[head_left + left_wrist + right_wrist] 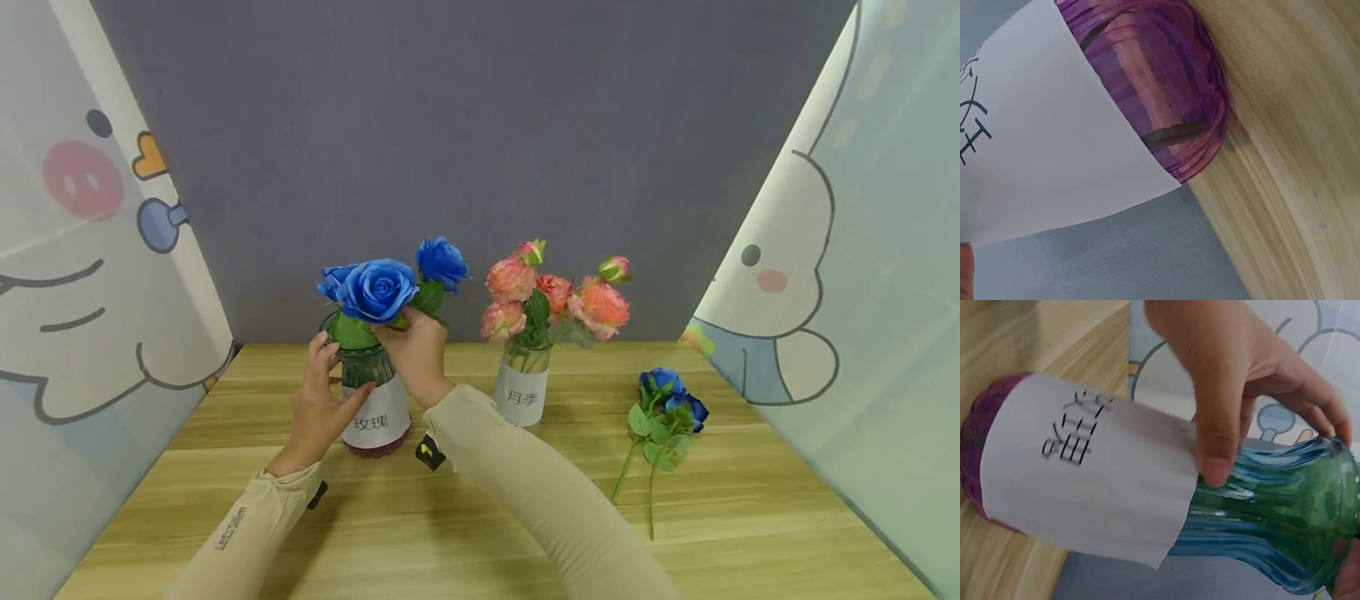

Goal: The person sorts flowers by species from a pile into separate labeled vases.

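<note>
A ribbed glass vase [367, 367], greenish above and purple at its base [1172, 75], stands on the left with a white paper label. My left hand [318, 408] holds its neck; in the right wrist view the thumb [1216, 465] lies across the glass and the fingers reach the rim. My right hand [416, 354] pinches a blue rose [378, 290] just under its bloom, at the vase mouth. The stem is hidden behind the fingers and leaves. Another blue rose [442, 263] leans to the right of it, and a third [334, 282] shows behind on the left.
A second labelled glass vase [521, 400] with pink-orange flowers [600, 307] stands right of my right hand. Blue roses [684, 408] with green stems lie on the wooden table [750, 500] at the right. A grey panel [487, 167] closes the back; cartoon-printed cloths flank both sides.
</note>
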Demonstrator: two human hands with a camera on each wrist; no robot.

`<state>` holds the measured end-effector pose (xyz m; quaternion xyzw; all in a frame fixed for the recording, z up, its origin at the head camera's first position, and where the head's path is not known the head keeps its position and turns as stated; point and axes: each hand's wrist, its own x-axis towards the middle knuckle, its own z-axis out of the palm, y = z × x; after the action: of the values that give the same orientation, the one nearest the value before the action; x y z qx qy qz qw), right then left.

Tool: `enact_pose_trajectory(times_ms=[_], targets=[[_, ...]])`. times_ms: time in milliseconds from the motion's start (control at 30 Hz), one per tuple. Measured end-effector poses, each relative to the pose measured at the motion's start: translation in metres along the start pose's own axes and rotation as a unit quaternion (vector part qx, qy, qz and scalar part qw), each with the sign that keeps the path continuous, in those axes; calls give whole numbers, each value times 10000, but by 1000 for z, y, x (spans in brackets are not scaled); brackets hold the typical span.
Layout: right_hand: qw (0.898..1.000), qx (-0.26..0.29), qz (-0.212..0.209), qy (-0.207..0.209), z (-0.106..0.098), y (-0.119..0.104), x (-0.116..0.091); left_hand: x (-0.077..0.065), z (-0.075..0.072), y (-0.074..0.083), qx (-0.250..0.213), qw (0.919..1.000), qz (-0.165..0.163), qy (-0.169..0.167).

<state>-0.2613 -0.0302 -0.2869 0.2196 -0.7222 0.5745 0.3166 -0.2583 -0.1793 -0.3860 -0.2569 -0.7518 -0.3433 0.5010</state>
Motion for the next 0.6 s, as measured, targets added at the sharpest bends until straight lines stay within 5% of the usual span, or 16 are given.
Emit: enact_pose_trajectory(times_ms=[267,600], targets=[[9860,790,1381,-492,-11,-1,-1,0,0,0,-31,10000,-25,16],[9644,1410,1963,-1075,-30,8,-6,-1,1,0,-20,10000,-39,13]])
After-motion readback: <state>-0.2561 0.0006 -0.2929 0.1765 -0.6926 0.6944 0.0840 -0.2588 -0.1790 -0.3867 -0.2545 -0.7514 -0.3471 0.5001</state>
